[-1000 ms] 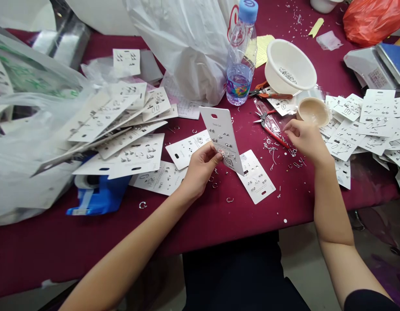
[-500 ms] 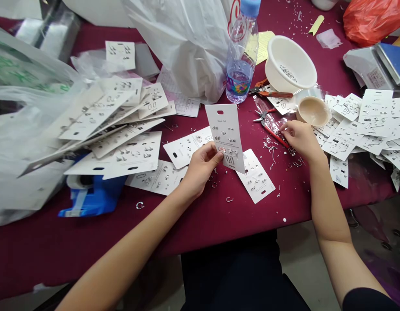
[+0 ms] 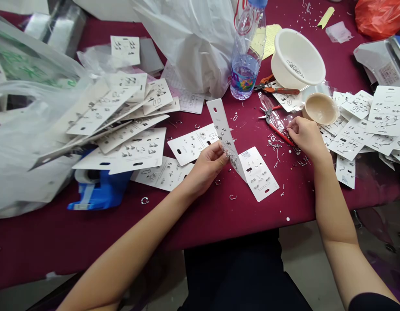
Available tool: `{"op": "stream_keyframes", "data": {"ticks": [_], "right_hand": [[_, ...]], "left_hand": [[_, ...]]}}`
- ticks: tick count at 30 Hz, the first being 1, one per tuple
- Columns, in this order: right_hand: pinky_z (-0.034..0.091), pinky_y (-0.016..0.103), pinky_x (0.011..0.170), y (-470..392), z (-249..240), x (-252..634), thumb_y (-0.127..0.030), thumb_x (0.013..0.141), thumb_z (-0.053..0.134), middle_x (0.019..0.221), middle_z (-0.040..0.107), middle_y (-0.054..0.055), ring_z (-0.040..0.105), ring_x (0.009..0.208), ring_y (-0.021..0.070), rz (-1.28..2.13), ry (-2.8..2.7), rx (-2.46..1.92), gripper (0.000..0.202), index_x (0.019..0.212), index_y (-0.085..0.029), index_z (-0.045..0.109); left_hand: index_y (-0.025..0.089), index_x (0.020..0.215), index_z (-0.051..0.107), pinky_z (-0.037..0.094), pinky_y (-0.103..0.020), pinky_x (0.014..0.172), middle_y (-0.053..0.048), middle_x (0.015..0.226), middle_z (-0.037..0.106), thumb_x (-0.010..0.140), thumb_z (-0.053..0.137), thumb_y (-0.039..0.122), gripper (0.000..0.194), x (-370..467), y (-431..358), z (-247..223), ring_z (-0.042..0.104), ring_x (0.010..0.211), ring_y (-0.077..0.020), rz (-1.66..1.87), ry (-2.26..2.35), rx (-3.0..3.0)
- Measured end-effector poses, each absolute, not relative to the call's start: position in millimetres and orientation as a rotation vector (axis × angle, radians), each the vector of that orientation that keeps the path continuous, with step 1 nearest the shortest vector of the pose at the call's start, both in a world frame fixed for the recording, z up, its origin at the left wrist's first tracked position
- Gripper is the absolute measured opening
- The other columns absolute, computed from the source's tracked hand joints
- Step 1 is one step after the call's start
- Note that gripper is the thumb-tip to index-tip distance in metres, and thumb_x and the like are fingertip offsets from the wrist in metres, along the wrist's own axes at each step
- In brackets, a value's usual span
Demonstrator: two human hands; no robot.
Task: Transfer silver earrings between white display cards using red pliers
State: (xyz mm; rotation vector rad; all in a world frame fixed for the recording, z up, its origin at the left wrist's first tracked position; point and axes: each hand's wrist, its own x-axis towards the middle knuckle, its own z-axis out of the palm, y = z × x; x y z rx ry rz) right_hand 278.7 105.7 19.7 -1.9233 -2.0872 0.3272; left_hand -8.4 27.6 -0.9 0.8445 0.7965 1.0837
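Note:
My left hand point(image 3: 209, 166) pinches a white earring card point(image 3: 224, 129) by its lower edge. The card stands tilted, turned partly edge-on, with small metal earrings on its face. My right hand point(image 3: 306, 136) has thumb and fingers pressed together beside the red-handled pliers point(image 3: 279, 131); whatever is between the fingertips is too small to make out. Loose metal pieces point(image 3: 274, 141) lie on the cloth close to that hand. Another earring card point(image 3: 259, 175) lies flat just right of the held one, and one more card point(image 3: 191, 144) lies behind my left hand.
On the left are a heap of earring cards point(image 3: 138, 151), a blue tape dispenser point(image 3: 102, 190) and plastic bags. A water bottle point(image 3: 247, 65), white bowl point(image 3: 280, 56), orange-handled pliers point(image 3: 280, 90) and tan cup point(image 3: 319, 110) stand or lie behind. More cards point(image 3: 348, 134) spread at right.
The card in my left hand has turned from nearly face-on to more edge-on. My right hand stays by the red-handled pliers, fingers still pinched. The whole view has shifted slightly.

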Motion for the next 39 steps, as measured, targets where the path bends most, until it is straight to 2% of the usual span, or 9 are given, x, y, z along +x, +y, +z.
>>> {"op": "stream_keyframes", "data": {"ticks": [8,12,17,21,26,32,35,37,39], "right_hand": [[0.045,0.034,0.066,98.0,33.4,283.4,-0.012,0.084,0.056,0.074,0.058,0.004,0.053,0.067,0.0163,0.312,-2.104,-1.784,0.009,0.086,-0.020,0.059],[0.045,0.036,0.070,101.3,30.7,290.9,-0.009,0.083,0.054,0.078,0.057,0.005,0.054,0.073,0.0185,0.229,-2.149,-1.814,0.014,0.084,-0.021,0.060],[0.044,0.037,0.075,103.7,20.5,287.6,-0.012,0.085,0.056,0.088,0.058,0.007,0.058,0.083,0.0213,0.236,-2.182,-1.838,0.010,0.084,-0.021,0.061],[0.044,0.037,0.076,104.9,17.0,286.7,-0.010,0.085,0.054,0.091,0.059,0.008,0.059,0.087,0.0225,0.233,-2.177,-1.856,0.011,0.084,-0.020,0.060],[0.044,0.036,0.073,103.3,19.5,284.1,-0.012,0.085,0.058,0.089,0.058,0.008,0.057,0.081,0.0206,0.244,-2.211,-1.848,0.008,0.082,-0.019,0.059],[0.045,0.037,0.072,102.5,20.3,280.5,-0.012,0.085,0.055,0.091,0.059,0.008,0.054,0.076,0.0180,0.243,-2.210,-1.816,0.011,0.079,-0.020,0.052],[0.046,0.036,0.072,97.3,27.8,274.8,-0.014,0.083,0.057,0.087,0.059,0.007,0.053,0.073,0.0162,0.355,-2.079,-1.727,0.008,0.080,-0.021,0.054],[0.046,0.033,0.066,90.8,34.6,266.3,-0.019,0.084,0.059,0.083,0.059,0.005,0.051,0.070,0.0145,0.575,-1.950,-1.589,0.005,0.082,-0.021,0.055],[0.042,0.029,0.059,83.4,39.1,255.2,-0.030,0.085,0.062,0.079,0.056,0.003,0.048,0.066,0.0123,0.867,-1.824,-1.365,0.011,0.082,-0.021,0.055]], "left_hand": [[0.020,0.070,0.055,0.041,-0.022,0.054,0.001,0.066,0.055,0.066,0.088,0.050,0.045,-9.0,27.3,-0.1,0.051,0.060,-0.0097,1.055,0.747,0.831],[0.021,0.071,0.053,0.042,-0.024,0.056,0.001,0.066,0.056,0.066,0.088,0.051,0.045,-8.8,26.6,0.9,0.051,0.060,-0.0109,1.037,0.780,0.850],[0.022,0.072,0.057,0.046,-0.028,0.067,0.003,0.067,0.057,0.071,0.086,0.047,0.039,-9.7,25.7,-1.9,0.052,0.061,-0.0112,1.044,0.722,0.831],[0.022,0.072,0.058,0.046,-0.027,0.065,0.003,0.068,0.058,0.071,0.086,0.045,0.037,-11.2,25.4,-3.6,0.052,0.061,-0.0107,1.045,0.711,0.809],[0.021,0.071,0.058,0.044,-0.025,0.060,0.002,0.067,0.057,0.068,0.088,0.046,0.039,-10.9,25.2,-0.7,0.052,0.061,-0.0106,1.040,0.738,0.795],[0.022,0.073,0.057,0.045,-0.028,0.068,0.003,0.068,0.058,0.072,0.086,0.045,0.037,-10.1,24.4,-1.3,0.053,0.063,-0.0117,1.019,0.709,0.795],[0.021,0.073,0.057,0.042,-0.026,0.063,0.003,0.068,0.058,0.072,0.086,0.042,0.036,-10.7,24.3,-2.0,0.053,0.062,-0.0109,1.015,0.699,0.781],[0.020,0.072,0.056,0.041,-0.023,0.059,0.002,0.067,0.057,0.071,0.088,0.038,0.037,-10.9,24.5,-2.9,0.052,0.062,-0.0100,1.024,0.686,0.769],[0.019,0.072,0.055,0.041,-0.020,0.057,0.003,0.066,0.055,0.069,0.089,0.036,0.038,-11.2,24.9,-4.8,0.053,0.063,-0.0094,1.040,0.662,0.755]]}}
